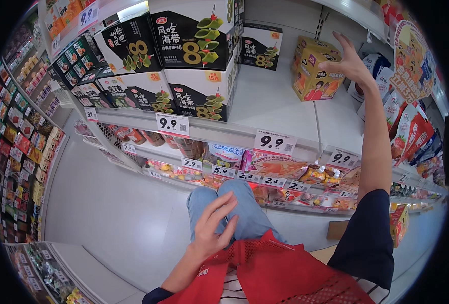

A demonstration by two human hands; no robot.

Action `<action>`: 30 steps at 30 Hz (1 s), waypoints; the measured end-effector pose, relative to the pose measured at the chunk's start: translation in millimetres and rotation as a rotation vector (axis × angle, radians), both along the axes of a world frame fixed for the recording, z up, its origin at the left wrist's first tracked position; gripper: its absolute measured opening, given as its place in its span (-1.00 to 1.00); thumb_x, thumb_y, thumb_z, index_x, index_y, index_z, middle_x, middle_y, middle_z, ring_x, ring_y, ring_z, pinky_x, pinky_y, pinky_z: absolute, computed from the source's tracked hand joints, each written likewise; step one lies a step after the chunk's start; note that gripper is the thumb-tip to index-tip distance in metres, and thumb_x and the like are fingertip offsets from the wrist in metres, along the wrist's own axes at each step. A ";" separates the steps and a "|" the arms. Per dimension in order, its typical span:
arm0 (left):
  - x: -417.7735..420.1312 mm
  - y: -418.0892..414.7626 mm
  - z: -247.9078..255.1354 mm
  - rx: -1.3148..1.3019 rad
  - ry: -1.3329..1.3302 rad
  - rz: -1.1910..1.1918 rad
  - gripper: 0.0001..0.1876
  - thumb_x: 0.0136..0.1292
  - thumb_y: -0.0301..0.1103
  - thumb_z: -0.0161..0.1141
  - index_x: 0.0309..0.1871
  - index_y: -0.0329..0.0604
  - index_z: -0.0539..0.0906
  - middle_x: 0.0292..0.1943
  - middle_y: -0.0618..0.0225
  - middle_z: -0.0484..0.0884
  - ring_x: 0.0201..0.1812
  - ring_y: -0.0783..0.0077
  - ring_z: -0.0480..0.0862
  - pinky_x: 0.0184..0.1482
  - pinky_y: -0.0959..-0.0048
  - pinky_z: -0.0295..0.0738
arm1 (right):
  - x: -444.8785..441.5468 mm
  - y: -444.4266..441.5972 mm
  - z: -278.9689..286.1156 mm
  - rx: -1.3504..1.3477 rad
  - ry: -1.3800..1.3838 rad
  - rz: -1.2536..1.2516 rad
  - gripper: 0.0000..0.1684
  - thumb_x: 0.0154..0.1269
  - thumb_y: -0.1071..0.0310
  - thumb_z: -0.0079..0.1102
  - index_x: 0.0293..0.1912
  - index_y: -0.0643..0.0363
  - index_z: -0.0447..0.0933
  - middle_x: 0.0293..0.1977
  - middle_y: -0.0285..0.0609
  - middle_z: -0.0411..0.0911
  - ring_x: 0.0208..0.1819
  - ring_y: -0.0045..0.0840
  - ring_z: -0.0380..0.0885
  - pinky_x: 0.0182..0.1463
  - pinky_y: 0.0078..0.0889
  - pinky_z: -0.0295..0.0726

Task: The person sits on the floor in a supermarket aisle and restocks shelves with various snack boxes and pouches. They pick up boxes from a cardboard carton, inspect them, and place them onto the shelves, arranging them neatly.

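My right hand (348, 64) reaches up to a shelf with its thumb and fingers spread, holding nothing. It is right beside a yellow snack box (319, 81) with a person printed on its front, and the thumb overlaps the box's face; I cannot tell whether it touches. A second yellow box (317, 43) stands close behind. My left hand (215, 228) hovers over my jeans (243, 201), fingers loosely apart and nothing in them. Left of the yellow boxes, black-and-white kelp snack boxes (192, 41) are stacked two high on the same white shelf (274, 98), with a single black box (261, 47) farther back.
Snack pouches (405, 125) hang right of my forearm, beneath a round promotional sign (412, 62). Price tags (274, 142) line the shelf edge, with jars (188, 146) and bagged sweets below. A cardboard carton (336, 230) and a yellow-red box (399, 224) are low at right. Shelving (23, 152) runs along the left.
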State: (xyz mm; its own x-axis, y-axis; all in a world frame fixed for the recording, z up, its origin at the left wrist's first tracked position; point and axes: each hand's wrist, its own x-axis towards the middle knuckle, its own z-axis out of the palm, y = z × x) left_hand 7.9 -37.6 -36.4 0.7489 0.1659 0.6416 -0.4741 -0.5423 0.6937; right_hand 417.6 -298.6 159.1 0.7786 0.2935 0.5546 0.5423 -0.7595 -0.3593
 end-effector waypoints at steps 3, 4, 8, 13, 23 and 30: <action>-0.4 -2.4 3.2 0.027 -0.001 0.015 -0.52 0.18 -0.70 0.41 0.21 -0.35 0.69 0.30 -0.02 0.64 0.20 0.08 0.74 0.22 0.29 0.66 | 28.5 -40.8 -19.8 0.169 0.474 0.087 0.33 -0.02 -0.01 0.72 0.58 0.24 0.14 0.45 0.12 0.36 0.49 -0.15 0.36 0.60 -0.11 0.28; 0.0 -3.2 3.0 0.024 0.000 0.011 -0.53 0.18 -0.70 0.41 0.20 -0.35 0.69 0.30 -0.02 0.65 0.20 0.08 0.74 0.21 0.30 0.66 | 26.3 -43.4 -24.4 0.261 0.606 0.164 0.37 -0.06 -0.01 0.74 0.58 0.26 0.12 0.44 0.10 0.37 0.50 -0.17 0.36 0.61 -0.10 0.26; -0.3 -6.9 7.2 0.043 0.006 0.006 -0.55 0.18 -0.69 0.41 0.18 -0.34 0.71 0.28 0.00 0.67 0.19 0.07 0.74 0.20 0.30 0.65 | 4.7 -16.2 -33.1 0.364 0.594 0.141 0.26 -0.01 -0.06 0.72 0.51 0.30 0.23 0.29 0.03 0.55 0.34 -0.25 0.55 0.44 -0.02 0.50; -0.6 -7.0 6.1 0.033 0.021 0.016 -0.52 0.15 -0.68 0.44 0.19 -0.29 0.70 0.26 0.00 0.69 0.22 0.10 0.72 0.23 0.30 0.62 | -4.2 39.0 -46.5 0.270 0.292 0.046 0.01 0.00 -0.08 0.70 0.28 0.37 0.50 0.08 0.08 0.72 0.10 -0.27 0.74 0.22 -0.26 0.69; 3.8 -13.8 14.2 0.054 0.015 -0.021 -0.53 0.16 -0.70 0.42 0.19 -0.30 0.71 0.26 0.02 0.69 0.21 0.11 0.73 0.22 0.29 0.63 | 13.0 130.7 -64.2 0.096 0.091 -0.075 -0.36 0.24 0.04 0.49 0.02 0.47 0.62 -0.11 0.26 0.73 0.04 0.00 0.74 0.19 -0.06 0.65; -1.7 -4.0 1.3 0.031 0.061 0.027 -0.58 0.21 -0.69 0.39 0.17 -0.30 0.73 0.26 0.05 0.69 0.17 0.13 0.76 0.17 0.32 0.67 | 56.4 71.4 -33.5 0.130 -0.208 -0.182 -0.28 0.10 0.25 0.40 0.30 0.19 0.59 0.32 0.15 0.54 0.39 -0.04 0.48 0.39 -0.09 0.53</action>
